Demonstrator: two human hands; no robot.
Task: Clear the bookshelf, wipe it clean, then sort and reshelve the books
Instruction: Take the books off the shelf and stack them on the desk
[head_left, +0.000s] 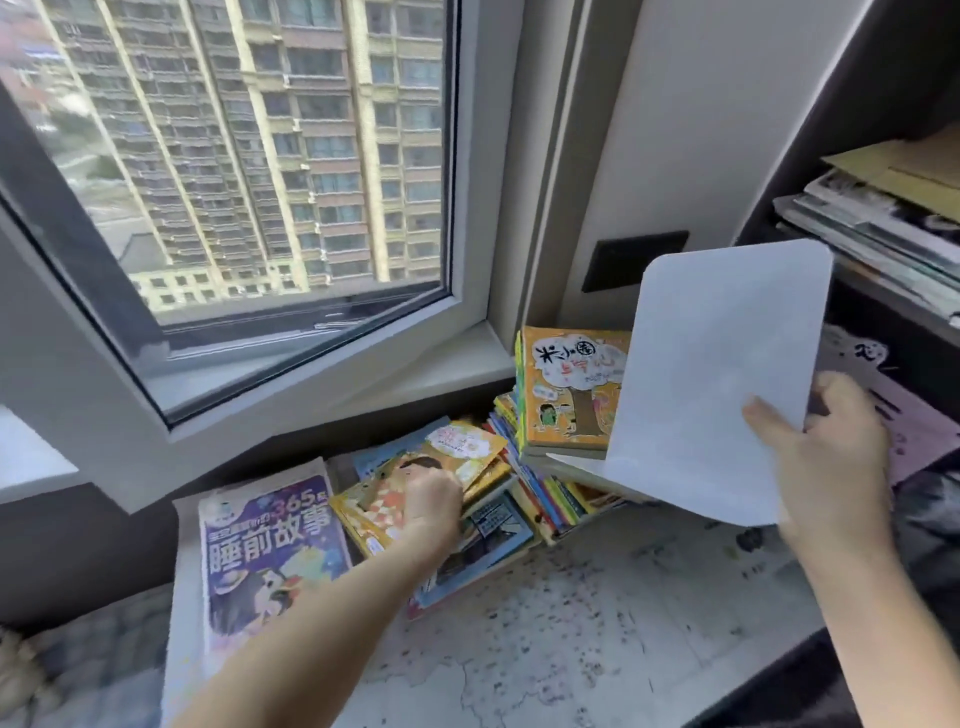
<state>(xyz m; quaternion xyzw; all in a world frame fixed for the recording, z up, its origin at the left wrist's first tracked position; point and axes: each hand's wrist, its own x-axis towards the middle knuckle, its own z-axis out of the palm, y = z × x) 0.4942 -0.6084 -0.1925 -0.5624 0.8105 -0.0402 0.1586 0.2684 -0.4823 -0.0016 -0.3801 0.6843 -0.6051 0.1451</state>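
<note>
My right hand (831, 452) pinches the lower right edge of a white sheet with rounded corners (717, 374), thumb on its front, and holds it up in front of the dark bookshelf (810, 156). My left hand (434, 496) is curled and rests on a yellow picture book (374, 499) in a loose pile on the table. What its fingers hold is hidden. An orange book (566, 384) tops a stack (540, 483) behind the sheet. A purple bedtime-story book (270, 551) lies at the left.
Magazines and a brown envelope (893, 171) lie flat on the upper shelf at right. The patterned table top (597, 623) shows in front of the books. A window (234, 156) and its sill (447, 358) fill the left. A dark wall plate (634, 260) sits behind.
</note>
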